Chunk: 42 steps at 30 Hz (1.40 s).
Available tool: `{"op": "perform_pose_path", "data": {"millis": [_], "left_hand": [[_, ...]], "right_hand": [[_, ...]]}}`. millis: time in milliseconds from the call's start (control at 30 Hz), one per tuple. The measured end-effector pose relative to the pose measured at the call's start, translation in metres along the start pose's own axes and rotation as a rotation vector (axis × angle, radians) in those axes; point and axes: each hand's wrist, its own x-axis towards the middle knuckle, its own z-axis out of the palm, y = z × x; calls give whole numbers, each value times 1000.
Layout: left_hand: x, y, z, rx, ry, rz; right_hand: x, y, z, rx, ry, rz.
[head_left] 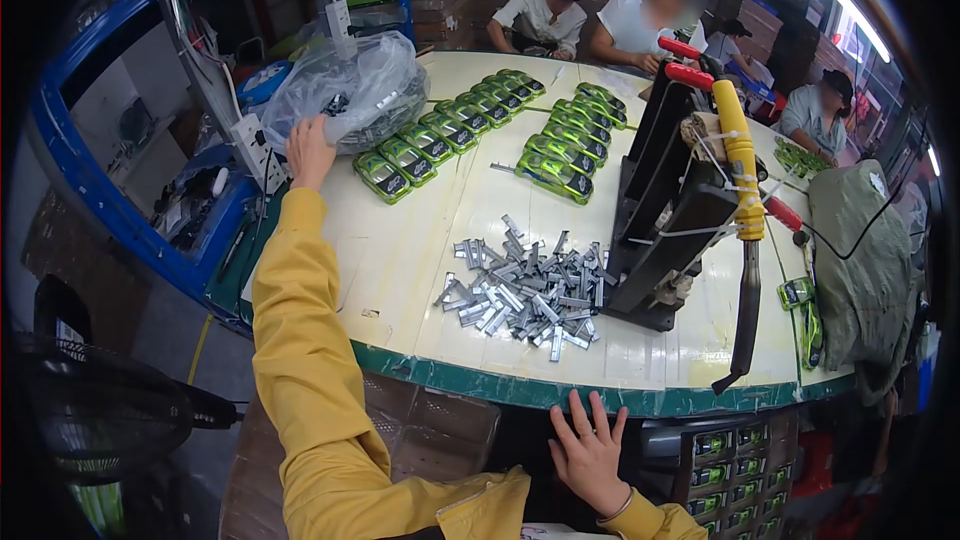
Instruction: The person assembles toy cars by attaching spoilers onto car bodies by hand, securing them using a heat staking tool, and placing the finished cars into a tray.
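At the table's left edge my left hand (311, 152) reaches out, its fingers closed on the near side of a clear plastic bag (350, 90) with dark and grey small parts inside. My right hand (590, 448) is open, fingers spread, by the table's green front edge (500, 382), and holds nothing. Between the hands, on the tabletop, lies a loose heap of small grey metal pieces (525, 290). Behind the heap, green car-shaped pieces with dark windows (405, 160) lie in a slanting row, and a second group (565, 155) lies to its right.
A black hand-press stand (665, 210) with a yellow-handled lever (740, 155) and red grips rises right of the heap. A grey-green sack (855, 260) stands at far right. Several people sit across the table. Below are a fan (110, 410) and a tray of green pieces (735, 470).
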Motion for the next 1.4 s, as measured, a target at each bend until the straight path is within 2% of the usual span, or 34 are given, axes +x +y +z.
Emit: {"op": "perform_pose_path", "data": {"millis": [67,133,167,233,267,300,367,400,433,500,533,600,633,700,733,767,833,900,967,1033,1100,1133,1200,1233,1300,1333,1400], "left_hand": [[-8,15,-11,-64,-10,-45],[-14,28,-20,-36,326,57],[-14,37,-30,-32,324,59],[-12,57,-44,-88,352,387],[-6,63,-37,-55,359,465],[-1,69,-31,-57,365,466],[11,82,-27,46,159,435],[18,87,-26,35,50,355],[27,86,-14,29,60,358],[41,81,23,-37,-11,194],[41,85,19,-42,-7,200],[36,93,12,-174,-39,52],[38,90,16,-179,-42,59],[38,78,27,-440,-91,-96],[33,82,13,-491,-5,-141],[26,86,-2,-494,-17,-140],[12,94,-27,-560,265,29],[-13,102,-30,-608,181,12],[-45,106,-31,-974,-351,-14],[-79,115,-44,-998,-640,7],[-104,123,-56,-1045,-790,39],[-105,125,-59,-1038,-781,31],[-106,124,-63,-910,-516,138],[-100,115,-52,-905,-510,136],[-74,94,-12,-554,-143,161],[-62,91,-6,-461,-179,144],[-39,96,10,-497,-177,199]], "right_hand": [[0,0,1,7,3,1],[0,0,0,16,12,0],[0,-1,0,20,10,-1],[0,-1,0,9,12,2],[-1,2,2,13,13,-46],[-1,1,1,9,19,-46],[0,-1,-2,-1,10,2],[0,-2,-2,-6,18,6],[0,-1,-2,0,13,4],[0,-1,-3,2,14,10],[1,-1,-3,-2,17,7],[0,-2,-2,-3,12,7],[-1,-1,-2,-4,12,16],[0,-1,-3,-9,14,-1],[0,0,-3,-11,6,7],[-1,1,-1,-10,19,-19],[0,2,0,-2,19,-37],[0,1,-3,7,30,-36],[1,-2,-7,23,27,-9],[1,-1,-7,34,36,-14],[0,-1,-7,42,39,-18],[0,-1,-7,50,44,-20],[0,-2,-9,51,45,-28],[0,-2,-10,44,43,-20],[0,-3,-11,36,72,-24],[0,-3,-12,39,59,-24],[0,-2,-11,38,54,-30]]}}
